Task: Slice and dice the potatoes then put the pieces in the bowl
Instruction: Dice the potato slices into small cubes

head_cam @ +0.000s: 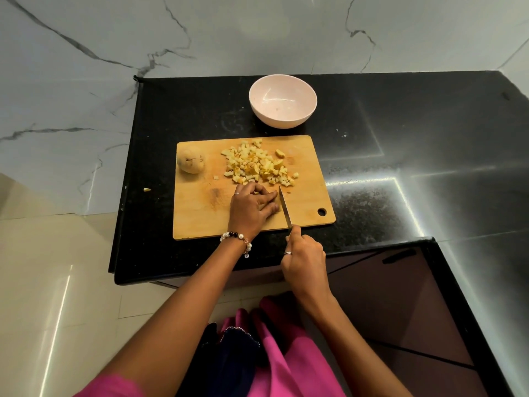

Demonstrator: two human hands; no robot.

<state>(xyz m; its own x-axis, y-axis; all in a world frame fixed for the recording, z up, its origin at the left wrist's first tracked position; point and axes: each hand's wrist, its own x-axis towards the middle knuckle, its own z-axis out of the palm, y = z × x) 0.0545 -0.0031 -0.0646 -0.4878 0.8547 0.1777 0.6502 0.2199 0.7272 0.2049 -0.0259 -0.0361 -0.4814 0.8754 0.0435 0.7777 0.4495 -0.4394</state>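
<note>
The left hand (pixel 252 209) curls its fingers down over a potato piece on the cutting board (pixel 303 202). The right hand (pixel 305 257) grips the knife (pixel 284 206), blade just beside the left fingertips. Diced pieces (pixel 256 164) lie just beyond both hands, a whole potato (pixel 191 163) sits beyond the left hand, and the empty bowl (pixel 282 106) stands farther off on the tabletop (pixel 400 138).

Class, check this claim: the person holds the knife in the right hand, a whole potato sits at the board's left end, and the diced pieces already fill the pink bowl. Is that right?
Not quite. The head view shows the pink bowl empty; the diced pieces lie heaped on the cutting board. The knife in the right hand and the whole potato are as stated.
</note>
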